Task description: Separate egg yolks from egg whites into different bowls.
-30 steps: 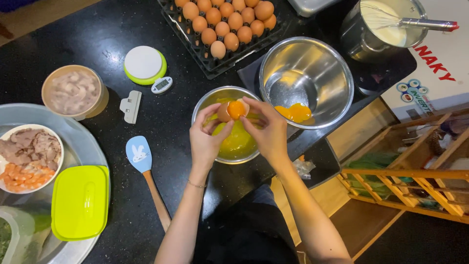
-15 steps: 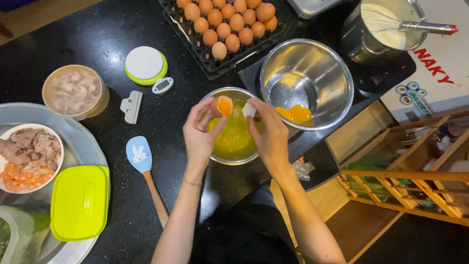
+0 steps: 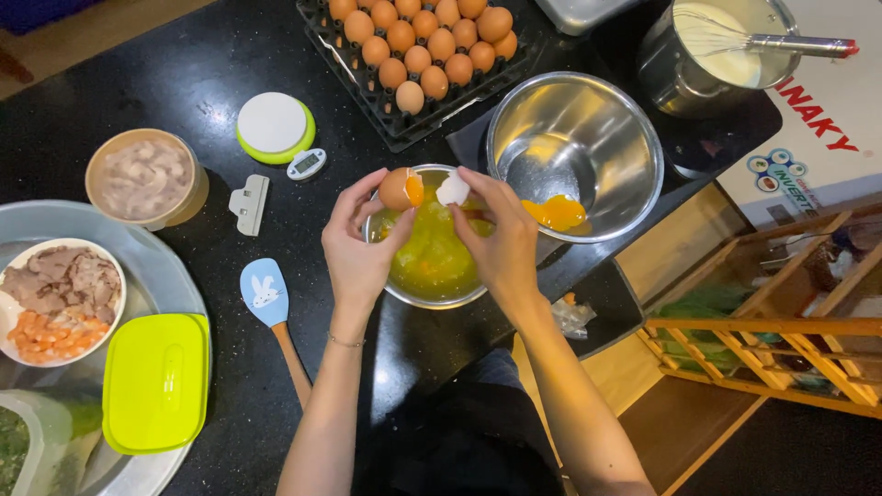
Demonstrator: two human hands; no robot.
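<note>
Since the earlier frames both hands have parted the egg: the shell halves, pressed together a second ago, now stand apart above the small steel bowl (image 3: pixel 432 266), and the yolk sits in the left-hand half. Left to right: a grey tray (image 3: pixel 175 276) at 9 o'clock carries a plate of meat and shrimp (image 3: pixel 55 298) and a lime-green lidded box (image 3: pixel 154 381); its rim runs off the left edge. A tan tub (image 3: pixel 142 179), a white-and-green kitchen scale (image 3: pixel 273 126), a grey clip (image 3: pixel 250 204) and a blue spatula (image 3: pixel 266 298) lie on the black counter (image 3: pixel 165 83), which offers bare room at 10 o'clock. The left hand (image 3: pixel 354 253) pinches the brown shell half holding yolk (image 3: pixel 400 188) between thumb and fingers. The right hand (image 3: pixel 501 243) grips the emptier white-lined shell half (image 3: pixel 452 188), just beside the first but not touching. Both hang over the small bowl's far rim; the liquid in it appears to be egg white, though glare makes this uncertain. At 12 o'clock, an egg tray (image 3: pixel 423 55). At 2 o'clock, a large steel bowl (image 3: pixel 574 152) with yolks (image 3: pixel 556 213) touches the small bowl's rim region. A pot with whisk (image 3: pixel 726 50) stands near the counter's right edge.
</note>
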